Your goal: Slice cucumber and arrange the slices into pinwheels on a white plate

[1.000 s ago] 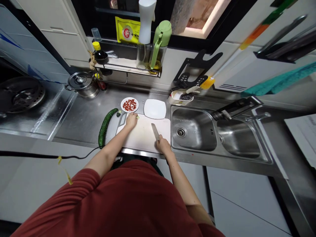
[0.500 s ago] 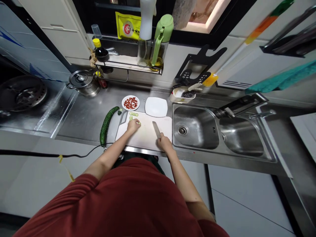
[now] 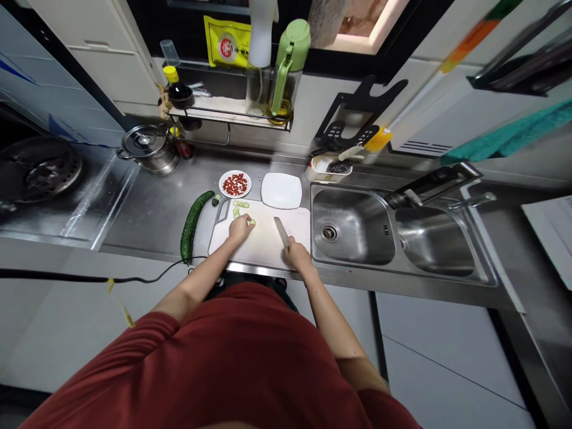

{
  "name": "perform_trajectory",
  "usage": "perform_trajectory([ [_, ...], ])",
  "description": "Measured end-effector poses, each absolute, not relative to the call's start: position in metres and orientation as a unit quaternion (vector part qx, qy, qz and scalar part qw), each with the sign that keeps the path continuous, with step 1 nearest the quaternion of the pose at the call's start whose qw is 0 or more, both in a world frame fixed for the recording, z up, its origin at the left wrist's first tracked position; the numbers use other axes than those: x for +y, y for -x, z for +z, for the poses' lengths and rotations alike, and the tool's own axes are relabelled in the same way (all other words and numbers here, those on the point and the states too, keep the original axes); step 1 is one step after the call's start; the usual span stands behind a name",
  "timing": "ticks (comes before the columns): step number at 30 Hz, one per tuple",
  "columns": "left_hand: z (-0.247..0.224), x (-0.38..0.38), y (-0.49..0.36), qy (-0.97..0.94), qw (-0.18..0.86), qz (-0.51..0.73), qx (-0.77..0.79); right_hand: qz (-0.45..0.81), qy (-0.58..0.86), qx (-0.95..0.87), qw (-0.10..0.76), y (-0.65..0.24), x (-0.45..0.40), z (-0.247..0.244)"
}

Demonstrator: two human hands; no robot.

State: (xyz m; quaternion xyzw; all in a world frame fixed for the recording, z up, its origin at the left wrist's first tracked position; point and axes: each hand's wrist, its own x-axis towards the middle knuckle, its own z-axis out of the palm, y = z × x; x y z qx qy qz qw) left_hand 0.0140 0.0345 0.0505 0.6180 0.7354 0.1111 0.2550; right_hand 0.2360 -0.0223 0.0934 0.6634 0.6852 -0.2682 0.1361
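On the white cutting board (image 3: pixel 263 247), my left hand (image 3: pixel 240 229) is closed on a pale green cucumber slice (image 3: pixel 252 223) at its fingertips. Several more cucumber slices (image 3: pixel 241 204) lie in a curved row near the board's far left corner. My right hand (image 3: pixel 297 255) grips a kitchen knife (image 3: pixel 281 231) by its handle, with the blade pointing away from me over the board, apart from the slices. Left of the board lies a long dark green cucumber (image 3: pixel 191 226), and a small cut-off end (image 3: pixel 215 201) rests by its far tip.
Behind the board stand a plate of small red pieces (image 3: pixel 235 184) and a white square plate (image 3: pixel 281 190). A double sink (image 3: pixel 353 226) adjoins on the right. A lidded steel pot (image 3: pixel 149 149) is at the back left, below a rack of bottles (image 3: pixel 232 116).
The view has shifted slightly. Both hands stay in nearly the same place, the left still with the slice and the right still with the knife.
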Motion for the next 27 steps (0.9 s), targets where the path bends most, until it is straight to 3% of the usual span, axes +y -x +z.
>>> perform_trajectory([
  [27, 0.031, 0.037, 0.001, -0.633, 0.274, 0.215, 0.691, -0.238, -0.588, 0.755, 0.167, -0.196, -0.034, 0.105],
])
